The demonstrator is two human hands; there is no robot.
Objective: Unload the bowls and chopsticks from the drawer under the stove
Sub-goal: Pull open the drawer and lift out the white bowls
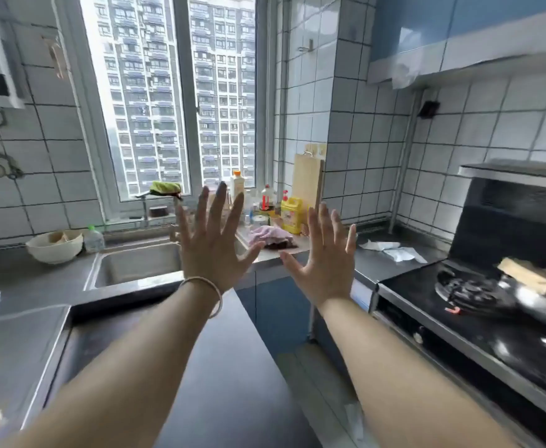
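Both forearms extend forward from the bottom edge of the view. The left hand [215, 253] is raised with its back toward the camera, fingers [200, 208] straight and spread wide, holding nothing. A thin metal bangle [215, 294] circles the left wrist. The right hand [325, 263] is raised beside it in the same pose, fingers straight and spread, also holding nothing. The two hands are apart and touch no object.

Below and to the right of the right forearm stands the stove [478, 321], a black glass-topped unit with a burner grate [469, 291] and a pan resting on it; the pan is blurred. The front of the unit under the stove is seen only at a steep angle, and the drawer, the bowls and the chopsticks cannot be made out in this view.

To the left, a steel tabletop [22, 344] runs back to a sink [136, 266]. A pale bowl [55, 247] and a clear bottle with a green cap [93, 239] stand beside the sink's left edge.

Behind the hands, in the corner, are a pink cloth [270, 236], a yellow detergent jug [291, 215], several bottles and an upright wooden cutting board [307, 179]. White paper [391, 250] lies on the tabletop left of the stove. A window [168, 92] fills the far wall.
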